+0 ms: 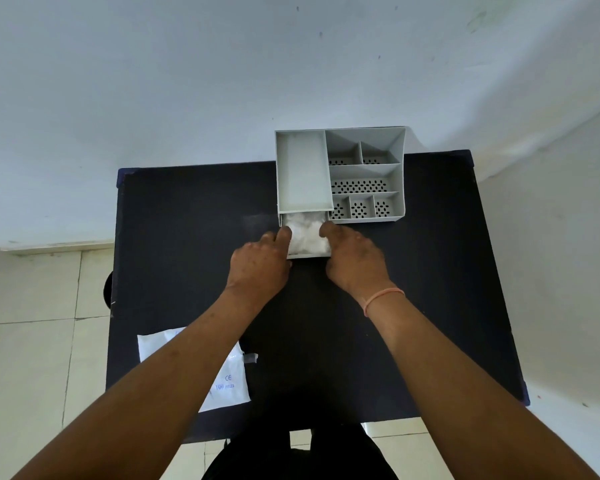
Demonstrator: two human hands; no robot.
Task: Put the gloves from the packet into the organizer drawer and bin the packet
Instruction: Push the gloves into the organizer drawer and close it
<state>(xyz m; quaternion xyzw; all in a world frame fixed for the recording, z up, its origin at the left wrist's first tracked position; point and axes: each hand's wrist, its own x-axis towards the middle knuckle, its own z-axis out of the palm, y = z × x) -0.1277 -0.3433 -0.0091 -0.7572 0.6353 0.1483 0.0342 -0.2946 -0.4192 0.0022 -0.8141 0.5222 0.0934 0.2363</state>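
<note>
A grey organizer [340, 174] stands at the far middle of the black table [430, 289]. Its drawer [307, 255] is pulled out toward me and holds a heap of clear white gloves [305, 237]. My left hand [260, 261] rests on the drawer's left side, its fingertips at the gloves. On the drawer's right side sits my right hand [355, 258], fingers curled at the gloves. The white packet [229, 375] lies flat at the table's near left, partly hidden under my left forearm.
The organizer's open top has several perforated compartments [361, 186] on its right half. A white wall rises behind the table. Tiled floor [32, 341] shows to the left, and a dark round object [109, 289] peeks out at the table's left edge.
</note>
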